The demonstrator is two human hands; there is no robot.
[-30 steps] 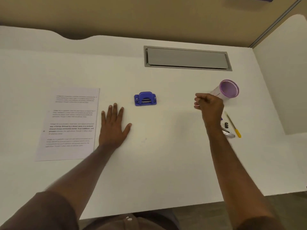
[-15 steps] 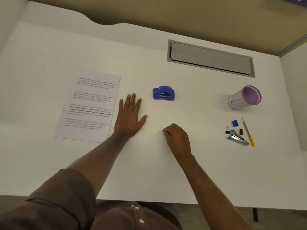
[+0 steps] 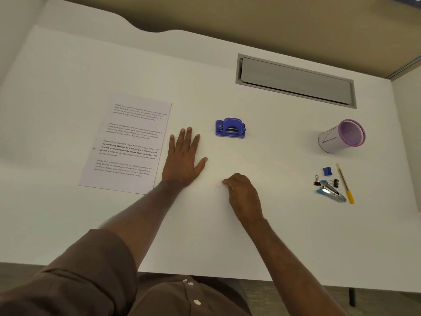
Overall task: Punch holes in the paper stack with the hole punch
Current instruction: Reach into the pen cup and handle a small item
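left hand [image 3: 185, 158] lay flat, fingers spread, beside paper stack [image 3: 127, 143]; right hand [image 3: 242, 192] curled, holding nothing visible. hole punch [image 3: 230, 128] sat untouched. squaring the sheets first looked wise.

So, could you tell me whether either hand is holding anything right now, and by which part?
Nothing visibly held: left hand lies flat on the desk; right hand is curled, apparently empty.

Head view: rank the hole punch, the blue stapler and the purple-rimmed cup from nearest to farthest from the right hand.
From the right hand, fingers curled on the desk:
1. Hole punch, ahead of it and slightly left, near the left hand's fingertips.
2. Blue stapler, off to the right among the clips and pen.
3. Purple-rimmed cup, lying on its side, far right and farther back.
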